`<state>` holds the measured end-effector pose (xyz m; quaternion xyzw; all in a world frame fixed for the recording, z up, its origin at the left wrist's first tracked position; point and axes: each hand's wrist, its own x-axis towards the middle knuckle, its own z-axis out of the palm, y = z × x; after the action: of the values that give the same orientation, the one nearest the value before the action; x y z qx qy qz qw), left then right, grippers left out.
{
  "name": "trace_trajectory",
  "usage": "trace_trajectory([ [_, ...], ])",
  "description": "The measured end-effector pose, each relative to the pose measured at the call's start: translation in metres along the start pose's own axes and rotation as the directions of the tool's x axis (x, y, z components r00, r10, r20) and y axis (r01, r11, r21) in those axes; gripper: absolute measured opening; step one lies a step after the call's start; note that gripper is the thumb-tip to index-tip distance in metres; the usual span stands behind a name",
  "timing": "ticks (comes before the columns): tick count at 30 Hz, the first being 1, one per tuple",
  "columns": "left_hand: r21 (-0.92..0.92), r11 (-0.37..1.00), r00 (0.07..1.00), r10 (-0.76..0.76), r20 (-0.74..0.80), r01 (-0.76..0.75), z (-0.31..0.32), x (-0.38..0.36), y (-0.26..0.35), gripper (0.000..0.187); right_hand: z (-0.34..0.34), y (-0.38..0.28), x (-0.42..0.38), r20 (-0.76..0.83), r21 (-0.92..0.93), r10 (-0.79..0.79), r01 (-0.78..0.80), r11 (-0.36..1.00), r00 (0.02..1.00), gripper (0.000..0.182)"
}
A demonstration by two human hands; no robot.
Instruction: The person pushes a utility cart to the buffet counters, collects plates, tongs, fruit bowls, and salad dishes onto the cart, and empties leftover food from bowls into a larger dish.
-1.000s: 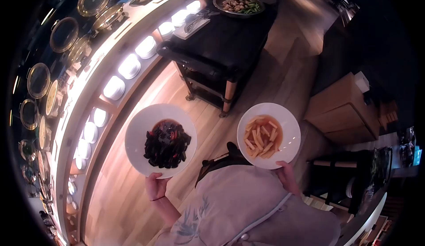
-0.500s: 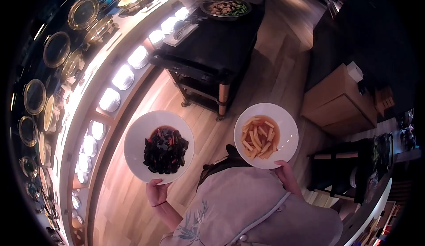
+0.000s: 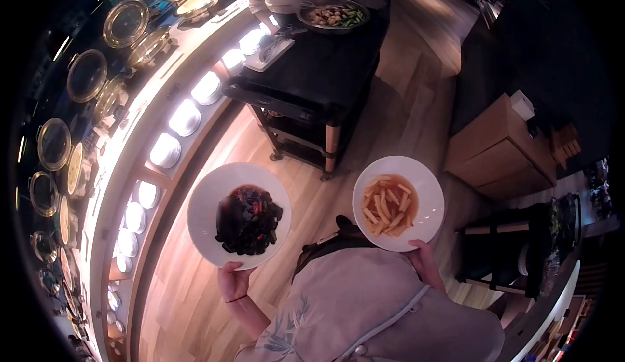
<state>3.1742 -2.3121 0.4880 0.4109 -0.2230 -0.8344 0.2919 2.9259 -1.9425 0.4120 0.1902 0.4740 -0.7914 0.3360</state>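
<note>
Above a wooden floor (image 3: pixel 195 284), beside a lit curved bench (image 3: pixel 130 140), a dark-food plate (image 3: pixel 239 215) is gripped by the left hand (image 3: pixel 232 282); a pale-strips plate (image 3: pixel 398 203) by the right hand (image 3: pixel 424 264). Fingers beneath are hidden.

The left hand (image 3: pixel 233 282) holds a white plate of dark food (image 3: pixel 239 215) by its near edge. The right hand (image 3: pixel 424 262) holds a white plate of pale yellow sticks (image 3: pixel 398 203). Far ahead stands a black cart (image 3: pixel 312 82), with a long curved bench (image 3: pixel 140 118) on the left.
</note>
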Motion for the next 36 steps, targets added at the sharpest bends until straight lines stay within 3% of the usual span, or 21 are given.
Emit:
trace_trajectory([
  [5,0.027,1.0,0.998,-0.014,0.065,0.012,0.005,0.004,0.008,0.059,-0.003,0.003,-0.003,-0.001,0.026,-0.002,0.002,1.0,1.0,0.062],
  [8,0.013,1.0,0.998,-0.017,0.053,0.016,0.012,0.015,0.019,0.057,0.014,-0.005,-0.017,-0.031,-0.027,-0.08,0.079,0.997,0.996,0.063],
  [17,0.087,0.996,0.982,-0.044,0.186,0.028,0.051,0.002,0.001,0.056,-0.055,-0.005,-0.043,-0.11,-0.003,-0.123,0.123,0.992,0.986,0.066],
  [36,0.004,0.997,0.971,-0.079,0.227,0.08,0.076,0.03,0.026,0.057,-0.013,-0.006,-0.02,-0.123,-0.019,-0.118,0.116,0.993,0.985,0.06],
])
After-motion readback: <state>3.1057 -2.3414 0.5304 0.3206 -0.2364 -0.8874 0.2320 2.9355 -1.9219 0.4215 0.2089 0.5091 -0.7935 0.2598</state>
